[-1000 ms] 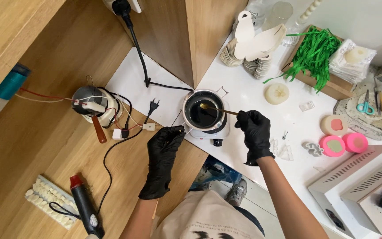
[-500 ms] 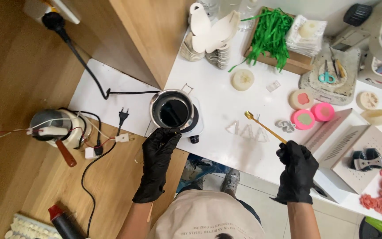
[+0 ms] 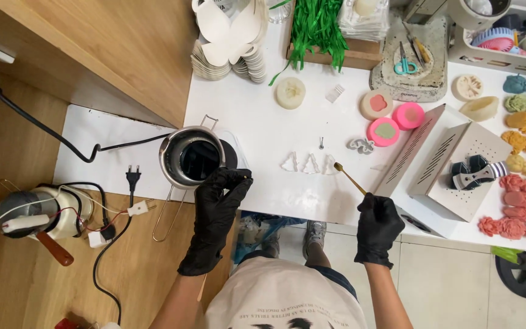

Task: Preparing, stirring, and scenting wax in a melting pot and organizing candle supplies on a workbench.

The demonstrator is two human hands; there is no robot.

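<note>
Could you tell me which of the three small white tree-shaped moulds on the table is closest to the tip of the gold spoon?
The rightmost tree mould: the gold spoon in the right hand has its tip right beside it, while the other two lie farther left.

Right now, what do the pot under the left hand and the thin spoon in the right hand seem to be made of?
The pot looks like polished steel: its rim is silvery and reflects light, and it has a thin wire handle. The spoon looks like brass or gold-coloured metal: it is slim, yellow and slightly shiny. The black gloves on the left hand and right hand look like thin matte rubber.
</note>
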